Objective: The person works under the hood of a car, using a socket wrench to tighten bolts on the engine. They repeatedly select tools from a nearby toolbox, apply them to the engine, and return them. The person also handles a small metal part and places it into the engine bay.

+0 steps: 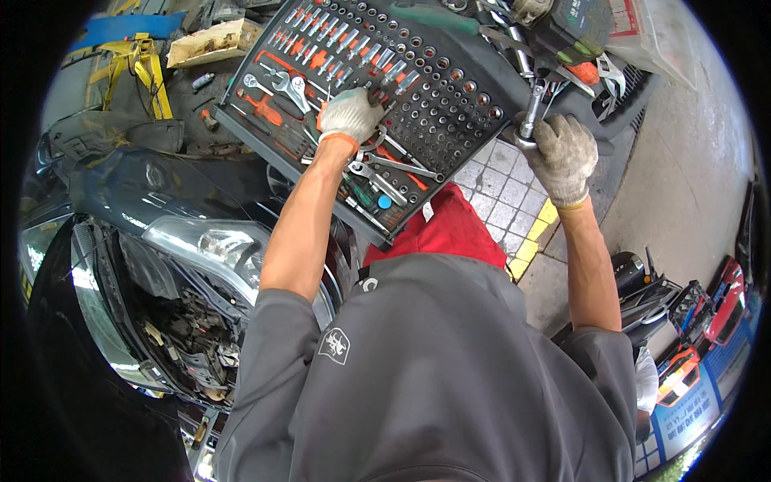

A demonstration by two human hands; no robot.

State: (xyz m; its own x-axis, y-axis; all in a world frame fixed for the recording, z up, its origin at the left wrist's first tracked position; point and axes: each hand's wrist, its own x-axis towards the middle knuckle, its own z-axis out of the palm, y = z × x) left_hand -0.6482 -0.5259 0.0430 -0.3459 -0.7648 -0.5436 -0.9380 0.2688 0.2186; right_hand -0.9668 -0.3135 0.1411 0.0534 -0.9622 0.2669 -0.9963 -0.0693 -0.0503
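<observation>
My left hand (349, 116), in a pale knit glove, is over the socket set tray (241, 120), fingers curled at the lower ends of the socket rows; what they hold, if anything, I cannot make out. Around it lie chrome sockets (369, 52), wrenches (293, 88), an orange-handled screwdriver (265, 110) and other hand tools. My right hand (562, 161), in a soiled knit glove, is closed on a chrome wrench (532, 108) just past the tray's right edge.
A dark car (169, 189) with its engine bay exposed stands at left. Yellow metal equipment (144, 76) and a worn box (213, 44) are upper left. More tools and a translucent bin (658, 40) are upper right. Grey tiles (502, 193) lie below; assorted red and black items (727, 297) line the right.
</observation>
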